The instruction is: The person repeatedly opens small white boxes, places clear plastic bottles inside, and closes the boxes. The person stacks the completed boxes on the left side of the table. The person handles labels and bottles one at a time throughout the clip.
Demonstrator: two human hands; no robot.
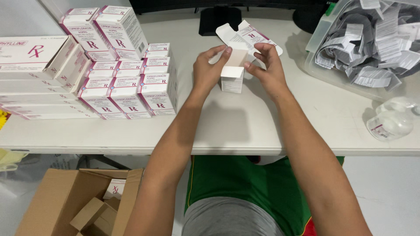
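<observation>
White carton (pixel 232 72) upright on table (pixel 245 126), flap open, between both hands (pixel 238 70)

carton (pixel 232 70) mid-table (pixel 245 126) | stacked boxes (pixel 127 83) left — leaflet bin (pixel 367 48) right | cardboard box (pixel 65 205) below

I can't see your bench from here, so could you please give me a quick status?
Left hand and right hand both gripping small white carton, top flap open. Nothing in the way.

White-and-magenta cartons (pixel 127 83) stack at left; an open white carton (pixel 232 72) stands mid-table; folded leaflets (pixel 372 39) fill a right bin.
</observation>
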